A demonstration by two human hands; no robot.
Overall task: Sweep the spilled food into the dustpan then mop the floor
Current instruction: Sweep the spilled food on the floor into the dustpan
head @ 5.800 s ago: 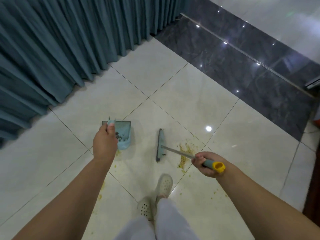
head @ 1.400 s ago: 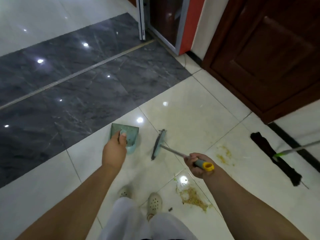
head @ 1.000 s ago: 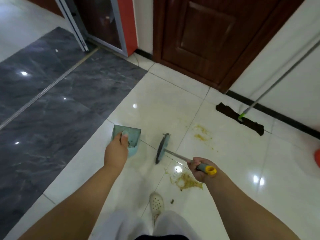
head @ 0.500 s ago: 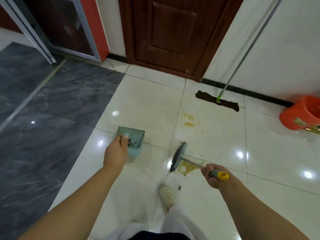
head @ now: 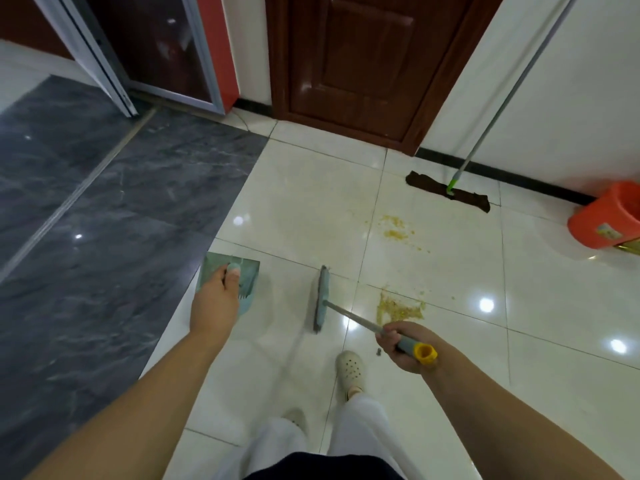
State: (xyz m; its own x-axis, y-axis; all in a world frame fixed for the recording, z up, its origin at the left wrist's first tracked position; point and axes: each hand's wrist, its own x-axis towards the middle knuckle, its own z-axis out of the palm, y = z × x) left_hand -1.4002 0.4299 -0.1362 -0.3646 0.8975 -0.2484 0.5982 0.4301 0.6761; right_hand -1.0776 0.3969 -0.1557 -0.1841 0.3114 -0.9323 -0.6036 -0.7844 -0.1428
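My left hand point(head: 216, 303) grips the dustpan point(head: 230, 276) left of centre in the frame, fingers curled over its handle, the pan's mouth pointing toward the top of the frame. My right hand point(head: 403, 346) is wrapped round the grey-and-yellow grip of the brush point(head: 320, 297). Its handle runs from lower right up to the left, and its head lies nearly top-to-bottom in the frame, between the dustpan and the spill.

The nearest spilled food point(head: 398, 308) is a yellow smear just above my right hand and to the right of the brush head, so the right hand is much the nearer one. The smear is stretched left to right, roughly square to the brush head. As I judge it, the brush has to cross to the smear's right side before it can drag the food left toward the pan, which sits well apart on the far side. A second patch point(head: 393, 227) lies higher in the frame, toward the mop point(head: 448, 191) against the wall. Whether the pan already holds crumbs I can't tell; it is blurred.
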